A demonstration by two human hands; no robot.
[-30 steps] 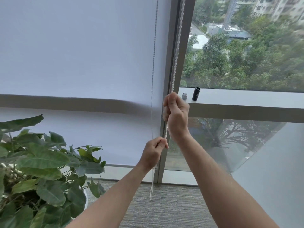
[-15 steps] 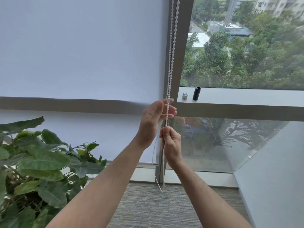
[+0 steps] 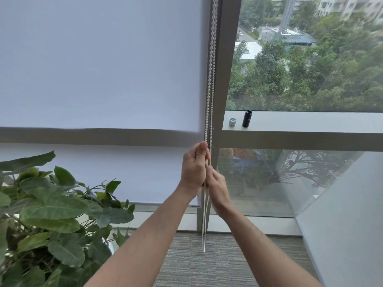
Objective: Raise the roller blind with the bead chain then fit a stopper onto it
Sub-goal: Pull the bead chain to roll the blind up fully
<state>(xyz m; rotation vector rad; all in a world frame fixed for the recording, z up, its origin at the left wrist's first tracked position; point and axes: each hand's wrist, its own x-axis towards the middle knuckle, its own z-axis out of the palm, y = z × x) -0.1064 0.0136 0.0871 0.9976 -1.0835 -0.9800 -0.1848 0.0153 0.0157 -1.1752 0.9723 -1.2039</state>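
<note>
A white roller blind (image 3: 99, 65) covers the left window pane, and its bottom bar (image 3: 165, 204) hangs low near the sill. The white bead chain (image 3: 210, 79) runs down along the grey window post. My left hand (image 3: 193, 168) is closed around the chain at about the height of the horizontal frame rail. Just below it and to the right, my right hand (image 3: 217, 188) grips the chain too. The chain's loop (image 3: 204, 235) dangles under both hands to just above the carpet. No stopper can be made out on the chain.
A large leafy plant (image 3: 47, 214) stands at the lower left. A black cylinder (image 3: 247, 118) and a small silver cap (image 3: 232, 122) rest on the window ledge (image 3: 310, 121) right of the post. A grey slanted panel (image 3: 348, 214) fills the lower right, with grey carpet below.
My left hand has risen from below the right hand and closed on the chain above it. My right hand has slid down the chain. The two strands now hang together.
</note>
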